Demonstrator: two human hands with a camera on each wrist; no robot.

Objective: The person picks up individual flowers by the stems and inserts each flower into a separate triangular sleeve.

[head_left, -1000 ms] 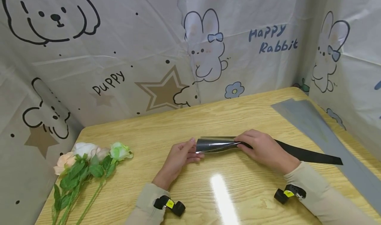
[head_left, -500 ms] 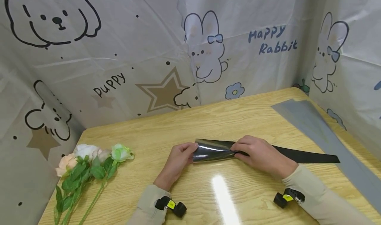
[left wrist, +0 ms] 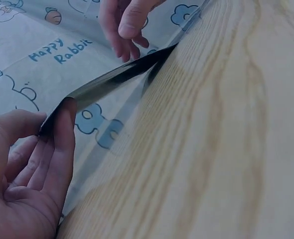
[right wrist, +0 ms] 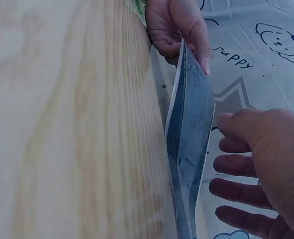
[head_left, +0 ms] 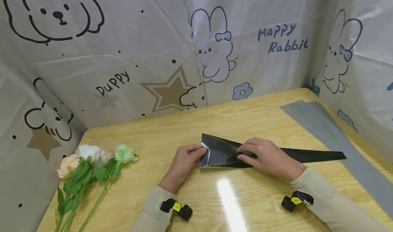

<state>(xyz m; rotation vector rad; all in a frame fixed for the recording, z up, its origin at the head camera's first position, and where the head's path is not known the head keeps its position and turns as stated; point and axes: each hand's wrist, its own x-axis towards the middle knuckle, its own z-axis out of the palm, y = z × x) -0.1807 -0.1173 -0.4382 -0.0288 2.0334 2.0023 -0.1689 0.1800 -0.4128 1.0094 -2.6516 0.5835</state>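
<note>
A black tapered plastic flower sleeve [head_left: 222,151] lies across the middle of the wooden table in the head view, wide end to the left and narrow tail to the right. My left hand [head_left: 183,160] pinches the wide end between thumb and fingers; the left wrist view shows that end raised off the table in the left hand [left wrist: 37,164]. Over the sleeve's middle is my right hand [head_left: 267,157]. In the right wrist view the right hand [right wrist: 266,164] has its fingers extended beside the sleeve [right wrist: 194,114], with a gap between them.
Several artificial flowers [head_left: 92,153] with green leaves and stems lie at the table's left. Grey translucent sleeves [head_left: 319,122] lie along the right edge. A printed cloth [head_left: 147,37] hangs behind and around the wooden table [head_left: 147,140].
The sleeve has unrolled from a curled tube to a flatter, wider shape. Its tail has shifted slightly left and up. My right hand has let go of it; the left still pinches the wide end.
</note>
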